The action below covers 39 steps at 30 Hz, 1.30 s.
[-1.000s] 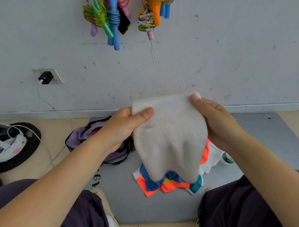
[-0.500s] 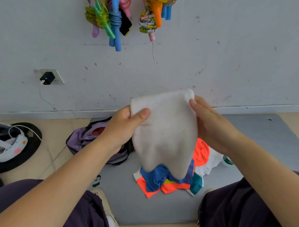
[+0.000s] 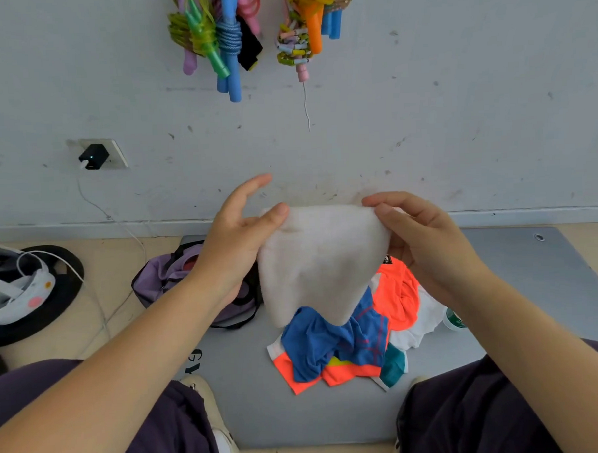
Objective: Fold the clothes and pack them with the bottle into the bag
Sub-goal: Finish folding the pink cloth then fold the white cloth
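Observation:
A white fluffy cloth (image 3: pixel 318 263) hangs in the air between my hands. My left hand (image 3: pixel 238 241) pinches its top left corner with the thumb, the index finger pointing up and free. My right hand (image 3: pixel 418 235) pinches the top right corner. Below the cloth, a heap of clothes lies on the grey mat (image 3: pixel 519 278): a blue garment (image 3: pixel 333 344) on top of an orange one (image 3: pixel 396 294) and a white one (image 3: pixel 420 327). The bottle (image 3: pixel 453 319), with a green label, pokes out at the heap's right, mostly hidden by my right forearm. The purple bag (image 3: pixel 169 276) lies open to the left, behind my left wrist.
Skipping ropes (image 3: pixel 227 34) hang on the wall ahead. A charger (image 3: pixel 94 156) sits in a wall socket, its cable running down to a headset (image 3: pixel 16 290) on a black disc at the far left. My knees frame the mat's near edge.
The cloth has dropped lower and my hands have spread its top edge wider. My left index finger has lifted off the cloth.

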Available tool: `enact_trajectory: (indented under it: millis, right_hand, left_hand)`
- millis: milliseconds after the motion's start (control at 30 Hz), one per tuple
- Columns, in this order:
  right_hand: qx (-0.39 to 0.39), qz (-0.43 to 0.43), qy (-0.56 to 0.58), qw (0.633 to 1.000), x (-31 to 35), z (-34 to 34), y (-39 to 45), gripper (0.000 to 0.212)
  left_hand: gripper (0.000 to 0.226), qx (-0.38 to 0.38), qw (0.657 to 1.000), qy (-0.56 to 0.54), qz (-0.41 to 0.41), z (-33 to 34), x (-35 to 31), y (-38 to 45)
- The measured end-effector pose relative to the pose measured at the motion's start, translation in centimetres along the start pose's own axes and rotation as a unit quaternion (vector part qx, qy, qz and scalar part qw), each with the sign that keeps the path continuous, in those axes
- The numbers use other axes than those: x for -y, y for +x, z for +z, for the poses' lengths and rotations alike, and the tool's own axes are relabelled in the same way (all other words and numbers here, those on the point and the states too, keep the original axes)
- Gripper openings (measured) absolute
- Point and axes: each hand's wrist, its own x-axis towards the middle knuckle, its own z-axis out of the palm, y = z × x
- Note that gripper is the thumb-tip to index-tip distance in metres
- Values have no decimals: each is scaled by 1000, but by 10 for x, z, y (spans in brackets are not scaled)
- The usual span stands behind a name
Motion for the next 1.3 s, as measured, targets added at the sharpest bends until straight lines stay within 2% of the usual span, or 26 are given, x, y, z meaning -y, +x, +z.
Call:
enact_trajectory:
  millis: [100,167,267,433,533,600,633,700,800,967,1067,1133,1233,1300]
  right_hand:
    - [33,7,2,999,2,-5,1,33]
    - [35,1,-18,999,2,-8,3,38]
    - [7,-16,-117,993,-1,-8,5,32]
    - [-23,-51,-268,962,-3,-8,5,28]
    - [-44,-86,-422,901,-7,-8,4,20]
    - [-39,-105,-462,880,-6,-9,4,17]
    - [-22,-94,-445,890,-4,-9,4,15]
    - [39,-37,-341,938,1,-10,2,14]
    - [96,17,-170,981,6,-9,-2,19]
    - [50,9,-89,995,7,-3,-4,24]
    - [27,-5,-43,999,8,-1,-5,23]
    - [8,4,-2,1000,9,-1,-5,25]
    - [18,52,72,996,7,0,-4,42]
    - [92,97,55,989,6,2,-6,58]
  left_hand:
    - [39,87,996,23,16,-2,-3,-3]
    - [39,108,993,33,26,-3,-3,-3]
    - [39,84,993,76,37,-5,-3,-3]
    - [31,8,975,213,53,-2,1,-1]
    - [19,-1,948,309,78,-2,2,-2]
    - [13,3,940,328,93,-4,1,-2]
    - [13,6,937,336,97,-6,1,-1]
    - [14,35,947,309,76,-10,-1,1]
    - [17,112,989,96,-21,-9,-8,-2]
    - [41,113,984,-102,-91,2,-15,-9]
    - [47,221,953,-148,-146,3,-15,-15]
    - [39,268,940,-141,-158,3,-12,-17]
    - [30,242,945,-159,-152,4,-7,-15]
    - [34,209,954,-171,-132,2,-4,-12]
